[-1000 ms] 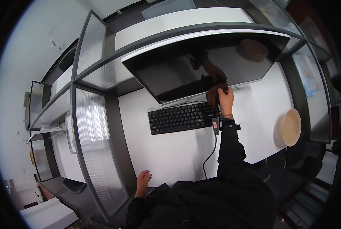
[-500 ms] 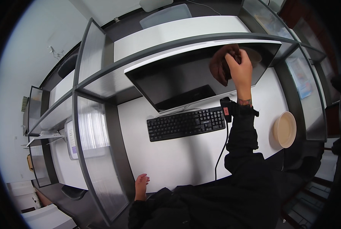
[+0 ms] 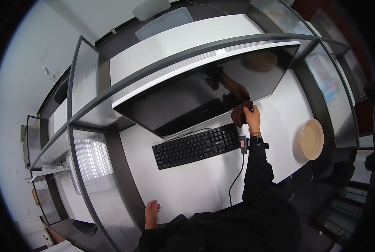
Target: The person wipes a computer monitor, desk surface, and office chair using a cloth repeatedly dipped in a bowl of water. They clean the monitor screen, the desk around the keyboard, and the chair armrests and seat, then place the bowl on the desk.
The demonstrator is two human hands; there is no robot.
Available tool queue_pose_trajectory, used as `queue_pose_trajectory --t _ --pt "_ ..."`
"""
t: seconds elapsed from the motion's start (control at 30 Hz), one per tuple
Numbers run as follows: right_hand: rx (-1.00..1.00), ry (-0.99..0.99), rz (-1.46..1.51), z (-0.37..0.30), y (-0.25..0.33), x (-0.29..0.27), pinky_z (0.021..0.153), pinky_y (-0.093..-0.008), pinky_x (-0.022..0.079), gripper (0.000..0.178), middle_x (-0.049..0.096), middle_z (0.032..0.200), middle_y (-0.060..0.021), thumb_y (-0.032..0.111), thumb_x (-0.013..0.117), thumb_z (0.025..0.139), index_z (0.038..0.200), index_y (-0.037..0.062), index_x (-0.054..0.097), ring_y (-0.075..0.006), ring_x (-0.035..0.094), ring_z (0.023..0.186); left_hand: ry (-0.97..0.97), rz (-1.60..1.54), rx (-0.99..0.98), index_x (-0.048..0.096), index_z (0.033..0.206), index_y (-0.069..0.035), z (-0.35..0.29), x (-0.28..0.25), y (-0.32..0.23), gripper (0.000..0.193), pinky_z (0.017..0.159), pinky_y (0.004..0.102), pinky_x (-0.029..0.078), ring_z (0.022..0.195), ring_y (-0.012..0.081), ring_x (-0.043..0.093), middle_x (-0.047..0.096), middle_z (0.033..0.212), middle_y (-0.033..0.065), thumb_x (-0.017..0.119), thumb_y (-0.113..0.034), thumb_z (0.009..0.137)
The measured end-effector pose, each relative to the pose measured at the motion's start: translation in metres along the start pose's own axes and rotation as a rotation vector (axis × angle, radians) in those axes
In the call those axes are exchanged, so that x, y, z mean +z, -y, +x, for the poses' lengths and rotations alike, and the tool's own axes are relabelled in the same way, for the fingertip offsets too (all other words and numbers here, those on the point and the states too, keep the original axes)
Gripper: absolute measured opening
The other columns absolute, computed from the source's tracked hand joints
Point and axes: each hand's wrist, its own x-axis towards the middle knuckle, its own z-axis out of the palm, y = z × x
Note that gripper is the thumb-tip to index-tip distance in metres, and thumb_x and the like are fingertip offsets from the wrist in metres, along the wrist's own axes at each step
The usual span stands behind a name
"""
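My right hand (image 3: pixel 252 119) is closed on a bunched dark brown cloth (image 3: pixel 240 114). The cloth is at the lower right edge of a wide monitor (image 3: pixel 187 92), whose dark, glossy screen reflects the hand and arm. Just below the cloth lies the right end of a black keyboard (image 3: pixel 196 145). My left hand (image 3: pixel 151 213) rests by the desk's near left edge, fingers loosely bent and a little apart, with nothing in it.
A beige round bowl (image 3: pixel 310 139) stands at the right of the white desk (image 3: pixel 187 185). A small black box with a red label (image 3: pixel 243 143) and a cable sits beside the keyboard. Grey-framed partitions (image 3: pixel 96 168) border the desk. Beyond stands a pale chair (image 3: pixel 164 23).
My right hand has brought the cloth down from the upper right of the screen to its lower edge. The view has shifted slightly. My left hand stays near the desk edge.
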Motion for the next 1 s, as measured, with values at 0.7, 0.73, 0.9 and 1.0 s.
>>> queue_pose_trajectory --t 0.7,0.73,0.9,1.0 --pt "-0.372 0.308 -0.044 -0.17 0.145 0.117 0.071 -0.045 0.048 0.034 0.064 0.087 -0.0228 0.027 0.061 0.081 0.099 0.0001 0.054 -0.042 0.061 0.085 -0.142 -0.174 0.088 0.055 0.11 -0.002 -0.068 -0.054 0.05 0.024 0.074 0.0253 0.043 0.084 0.0129 0.057 0.062 0.092 0.0056 0.049 -0.013 0.09" --pt "-0.382 0.332 -0.116 -0.182 0.137 0.121 0.072 -0.0447 0.048 0.034 0.064 0.088 -0.0235 0.027 0.061 0.08 0.1 0.0 0.054 -0.0416 0.06 0.087 -0.151 -0.174 0.101 0.055 0.11 -0.001 -0.074 -0.056 0.057 0.024 0.074 0.0251 0.043 0.084 0.0128 0.057 0.062 0.092 0.0057 0.048 -0.013 0.09" --pt "-0.324 0.438 -0.062 -0.242 0.126 0.098 0.068 -0.0363 0.049 0.032 0.065 0.083 -0.0183 0.026 0.064 0.079 0.096 0.0006 0.057 -0.0319 0.065 0.081 -0.125 -0.223 0.17 0.056 0.109 -0.001 -0.092 -0.066 0.08 0.023 0.072 0.0244 0.044 0.084 0.0126 0.058 0.063 0.091 0.006 0.049 -0.012 0.09" --pt "-0.403 0.413 0.019 -0.276 0.142 0.057 0.069 -0.0392 0.048 0.034 0.065 0.083 -0.0198 0.028 0.064 0.079 0.097 -0.0001 0.055 -0.037 0.063 0.08 -0.07 -0.212 0.259 0.056 0.109 -0.001 -0.098 -0.074 0.089 0.023 0.072 0.024 0.044 0.084 0.0127 0.058 0.063 0.091 0.0064 0.05 -0.012 0.09"
